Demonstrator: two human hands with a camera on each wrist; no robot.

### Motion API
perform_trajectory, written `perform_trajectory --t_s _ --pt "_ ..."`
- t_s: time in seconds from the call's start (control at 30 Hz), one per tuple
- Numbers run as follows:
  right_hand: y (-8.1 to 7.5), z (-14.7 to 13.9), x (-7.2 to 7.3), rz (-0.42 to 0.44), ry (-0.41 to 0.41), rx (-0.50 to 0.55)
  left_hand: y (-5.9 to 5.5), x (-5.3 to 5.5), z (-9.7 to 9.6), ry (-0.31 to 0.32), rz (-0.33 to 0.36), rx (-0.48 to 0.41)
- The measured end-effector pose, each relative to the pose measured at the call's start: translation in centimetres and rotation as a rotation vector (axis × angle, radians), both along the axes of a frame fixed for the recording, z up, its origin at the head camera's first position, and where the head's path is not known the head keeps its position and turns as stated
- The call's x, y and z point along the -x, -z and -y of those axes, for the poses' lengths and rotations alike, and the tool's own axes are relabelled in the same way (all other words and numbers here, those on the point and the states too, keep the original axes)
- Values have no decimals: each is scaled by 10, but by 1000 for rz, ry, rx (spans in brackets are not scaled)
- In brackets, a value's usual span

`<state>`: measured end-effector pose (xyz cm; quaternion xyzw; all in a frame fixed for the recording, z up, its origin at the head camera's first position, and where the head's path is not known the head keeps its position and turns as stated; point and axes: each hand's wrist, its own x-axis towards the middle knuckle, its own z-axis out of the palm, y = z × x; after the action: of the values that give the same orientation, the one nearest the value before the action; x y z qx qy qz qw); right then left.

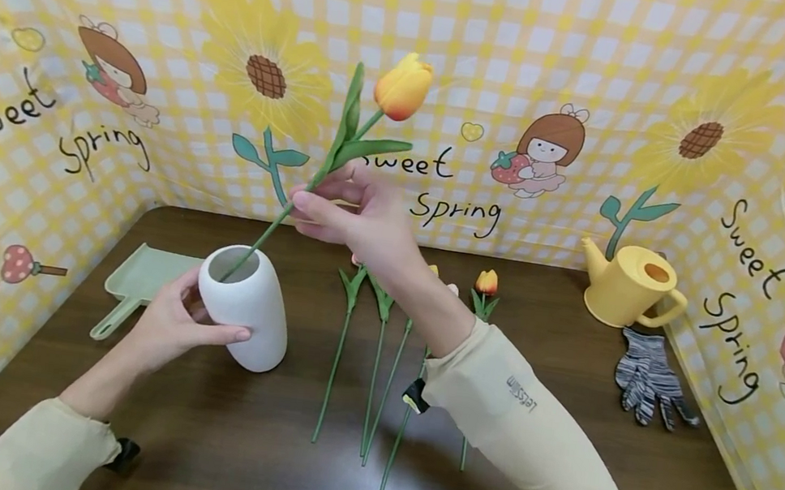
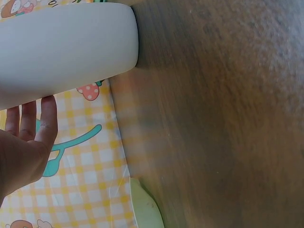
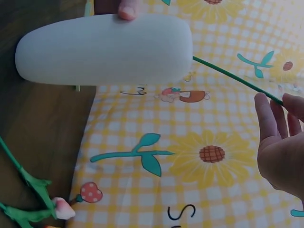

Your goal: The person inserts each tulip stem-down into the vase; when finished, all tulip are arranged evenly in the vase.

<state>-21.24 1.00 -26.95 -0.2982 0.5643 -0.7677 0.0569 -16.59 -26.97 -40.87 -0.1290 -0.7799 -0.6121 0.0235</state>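
A white vase (image 1: pixel 257 326) stands on the brown table, gripped near its upper part by my left hand (image 1: pixel 181 317), thumb in front and fingers at the far side. My right hand (image 1: pixel 366 217) pinches the green stem of a yellow-orange tulip (image 1: pixel 403 87) below its leaves. The lower end of that stem is inside the vase mouth, hidden by the wall. In the right wrist view the stem (image 3: pixel 232 76) runs slantwise from the vase rim to my fingertips. The left wrist view shows my left fingers (image 2: pixel 47 118) against the side of the vase (image 2: pixel 71 47).
Several tulips (image 1: pixel 375 374) lie on the table right of the vase, partly under my right forearm. A pale green dustpan (image 1: pixel 150 272) lies behind my left hand. A yellow watering can (image 1: pixel 626 286) and a grey knitted glove (image 1: pixel 651 379) are at right. Patterned cloth (image 1: pixel 570 54) surrounds the table.
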Motion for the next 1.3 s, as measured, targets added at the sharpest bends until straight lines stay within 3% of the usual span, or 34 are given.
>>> perform_trajectory --t_s 0.4,0.7,1.3 --pt "18 27 1 100 -66 7 3 0 1 -5 -9 14" --pt "22 39 -5 74 -92 -116 3 1 0 7 -22 20" --pt "25 49 -1 -184 -80 -413 3 -1 4 -20 -41 138"
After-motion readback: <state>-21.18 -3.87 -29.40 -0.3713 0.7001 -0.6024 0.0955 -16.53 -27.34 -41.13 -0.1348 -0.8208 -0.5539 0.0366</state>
